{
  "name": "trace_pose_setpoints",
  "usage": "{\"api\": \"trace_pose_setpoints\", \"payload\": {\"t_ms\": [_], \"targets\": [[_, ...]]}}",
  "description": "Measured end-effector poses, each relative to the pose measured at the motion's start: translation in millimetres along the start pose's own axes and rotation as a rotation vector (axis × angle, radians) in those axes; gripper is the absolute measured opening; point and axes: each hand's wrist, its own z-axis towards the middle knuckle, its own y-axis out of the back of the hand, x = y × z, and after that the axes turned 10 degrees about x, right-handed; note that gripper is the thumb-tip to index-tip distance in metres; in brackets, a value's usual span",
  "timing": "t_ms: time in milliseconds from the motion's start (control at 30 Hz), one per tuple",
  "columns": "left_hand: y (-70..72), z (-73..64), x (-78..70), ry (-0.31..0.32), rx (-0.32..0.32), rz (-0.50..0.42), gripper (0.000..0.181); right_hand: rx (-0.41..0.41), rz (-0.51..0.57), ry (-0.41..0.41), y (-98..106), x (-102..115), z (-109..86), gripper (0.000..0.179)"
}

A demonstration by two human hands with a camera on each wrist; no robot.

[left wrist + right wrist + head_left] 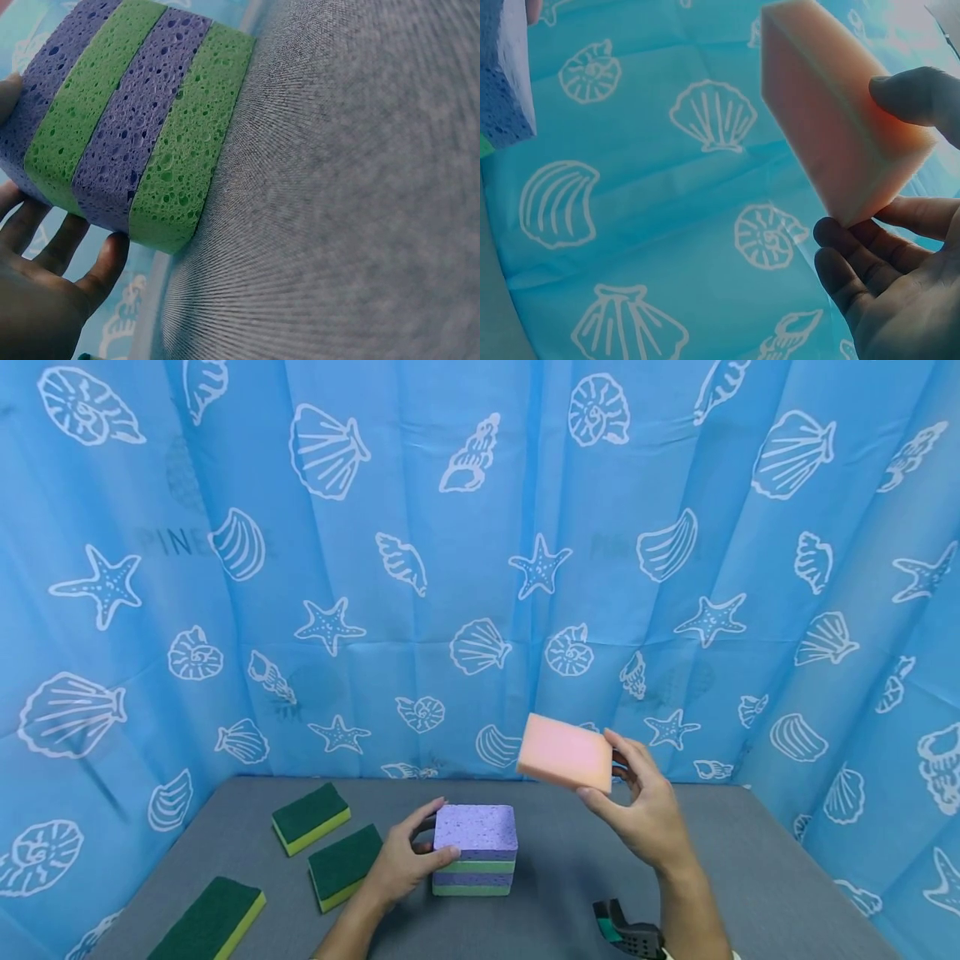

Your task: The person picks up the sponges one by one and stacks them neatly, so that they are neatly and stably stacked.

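Note:
A stack of purple and green sponges (476, 850) stands on the grey table, its layers alternating in colour with purple on top. My left hand (405, 858) grips the stack from its left side, thumb at the front and fingers at the back. In the left wrist view the layers of the stack (127, 120) lie flush together, and the left hand's fingertips touch one side. Raised above the table to the right, a peach-pink sponge (566, 750) is pinched by its right end in my right hand (643, 810). The right wrist view shows the thumb across this sponge (832, 105) from the fingers.
Three green-and-yellow scouring sponges lie at the left: one far back (311, 817), one (345, 864) near the left forearm, one (210, 920) toward the front. A black strap device (628, 931) sits at the right wrist. A blue shell-print curtain (480, 602) encloses the grey table (570, 893).

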Motion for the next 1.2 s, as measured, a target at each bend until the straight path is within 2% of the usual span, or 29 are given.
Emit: {"api": "trace_pose_setpoints", "payload": {"t_ms": [567,933,1200], "targets": [[-0.1,1.4,1.8,0.006,0.007,0.01,0.073,0.081,0.033,0.037,-26.7,-3.2,3.6,0.073],[1.2,0.7,0.0,-0.004,0.032,-0.014,0.072,0.122,0.051,0.055,-41.9,-9.1,5.7,0.07],[1.2,1.4,1.4,-0.017,0.041,-0.031,0.073,0.173,0.056,0.033,-56.3,-12.2,6.3,0.07]]}}
